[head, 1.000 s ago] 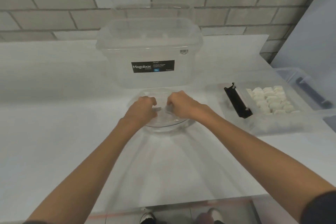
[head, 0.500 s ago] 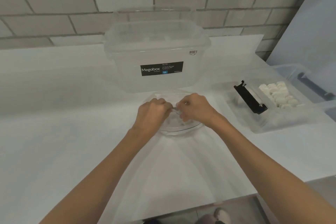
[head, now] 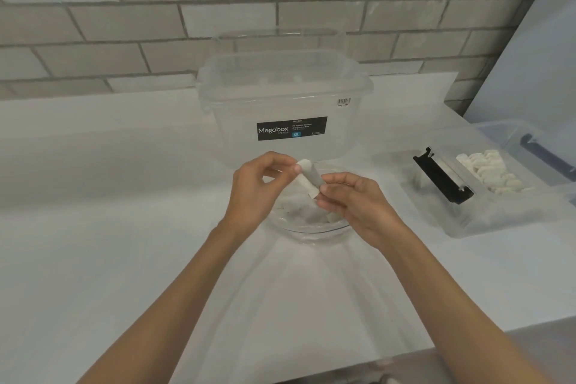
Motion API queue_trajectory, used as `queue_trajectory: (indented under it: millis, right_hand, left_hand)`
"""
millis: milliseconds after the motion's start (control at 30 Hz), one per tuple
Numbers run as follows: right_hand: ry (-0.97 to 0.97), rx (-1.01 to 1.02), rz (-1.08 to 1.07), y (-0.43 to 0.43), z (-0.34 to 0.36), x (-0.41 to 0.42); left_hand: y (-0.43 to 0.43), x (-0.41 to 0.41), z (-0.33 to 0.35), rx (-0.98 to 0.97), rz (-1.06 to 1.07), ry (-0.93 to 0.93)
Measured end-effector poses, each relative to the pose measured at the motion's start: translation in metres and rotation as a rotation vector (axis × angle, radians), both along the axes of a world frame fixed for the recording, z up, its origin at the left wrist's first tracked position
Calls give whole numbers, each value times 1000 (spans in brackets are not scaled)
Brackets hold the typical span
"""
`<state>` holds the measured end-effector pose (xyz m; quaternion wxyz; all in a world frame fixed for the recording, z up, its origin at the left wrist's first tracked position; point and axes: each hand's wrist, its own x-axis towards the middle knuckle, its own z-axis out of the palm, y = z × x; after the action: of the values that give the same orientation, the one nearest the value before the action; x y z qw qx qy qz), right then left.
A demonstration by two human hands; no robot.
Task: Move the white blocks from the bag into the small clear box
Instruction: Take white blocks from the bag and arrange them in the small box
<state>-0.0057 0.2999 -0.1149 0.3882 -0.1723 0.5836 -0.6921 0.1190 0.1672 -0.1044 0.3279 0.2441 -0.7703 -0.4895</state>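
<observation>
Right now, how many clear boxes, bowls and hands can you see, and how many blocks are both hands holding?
Clear boxes: 3 (Megabox box, small clear box, box at the right edge)
Clear bowl: 1
Hands: 2 (left hand, right hand)
White block pinched by both hands: 1
Total: 7
</observation>
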Motion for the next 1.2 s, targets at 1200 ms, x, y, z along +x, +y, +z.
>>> queue_trajectory:
  millis: [1200]
  right_hand:
    - [361, 146, 51, -4, 44, -18]
  left_hand:
    - [-13, -3, 9, 115, -134, -292]
